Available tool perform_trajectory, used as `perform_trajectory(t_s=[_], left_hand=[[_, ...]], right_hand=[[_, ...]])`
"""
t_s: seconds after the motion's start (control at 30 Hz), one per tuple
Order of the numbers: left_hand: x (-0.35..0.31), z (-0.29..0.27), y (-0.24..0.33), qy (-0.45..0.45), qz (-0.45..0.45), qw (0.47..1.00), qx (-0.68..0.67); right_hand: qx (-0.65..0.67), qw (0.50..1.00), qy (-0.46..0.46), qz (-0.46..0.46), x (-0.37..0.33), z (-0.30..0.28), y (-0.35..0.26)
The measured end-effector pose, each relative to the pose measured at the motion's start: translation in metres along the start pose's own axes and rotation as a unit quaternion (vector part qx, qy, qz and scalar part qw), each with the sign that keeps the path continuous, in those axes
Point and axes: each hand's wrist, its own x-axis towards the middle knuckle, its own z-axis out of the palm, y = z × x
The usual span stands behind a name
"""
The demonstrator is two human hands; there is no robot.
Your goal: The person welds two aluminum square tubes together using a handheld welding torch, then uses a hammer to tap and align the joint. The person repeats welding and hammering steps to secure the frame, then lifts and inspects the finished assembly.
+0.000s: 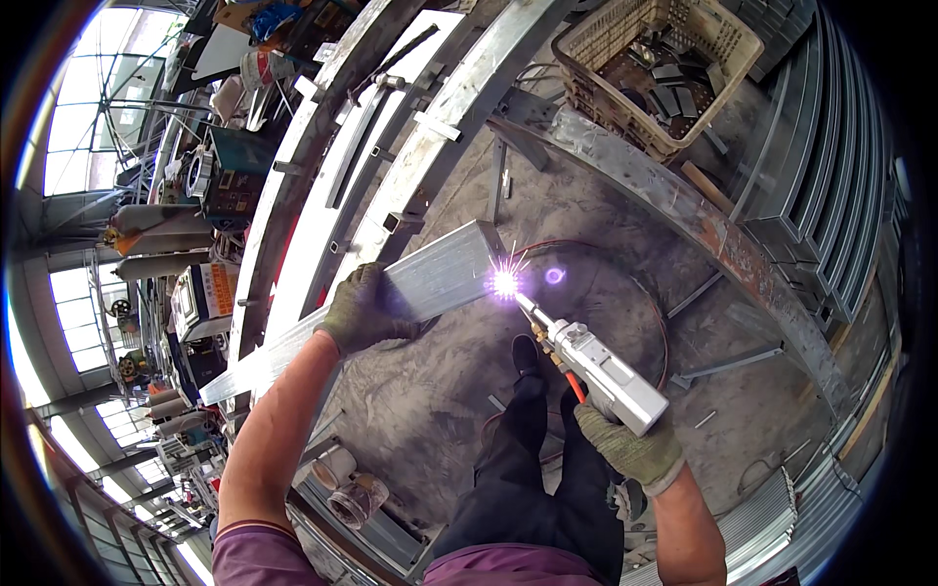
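Observation:
My left hand, in an olive work glove, is closed around a long rectangular metal tube. The tube slants from the lower left up to the middle of the view. My right hand, gloved the same way, grips the back end of a white handheld welding gun with a metal nozzle. That nozzle points at the tube's near-right end corner, where a bright violet-white flash throws sparks. Glare hides the exact spot where nozzle and tube meet. An orange-red hose runs along the gun's underside.
Long steel beams on the left carry short tube pieces. A yellowish plastic crate holds metal offcuts. A rusty steel beam crosses the right side, before stacked metal profiles. A hose loops over the floor; buckets stand lower left.

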Motion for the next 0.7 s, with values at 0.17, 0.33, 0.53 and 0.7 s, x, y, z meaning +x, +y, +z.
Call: perform_trajectory(t_s=[0.17,0.33,0.53,0.7], left_hand=[[-0.001,0.0,-0.001,0.004,-0.001,1.0,-0.007],[0.0,-0.002,-0.001,-0.011,0.002,1.0,-0.007],[-0.001,0.004,-0.007,-0.005,-0.013,1.0,-0.001],[0.0,0.001,-0.005,-0.017,-0.014,1.0,-0.006]], right_hand=[[-0.018,1.0,-0.004,-0.011,-0.002,0.0,0.004],[-0.018,1.0,0.01,0.009,-0.002,0.001,0.001],[-0.009,0.996,-0.008,0.092,-0.007,0.0,0.0],[-0.028,0.999,0.033,0.031,-0.015,0.0,0.002]])
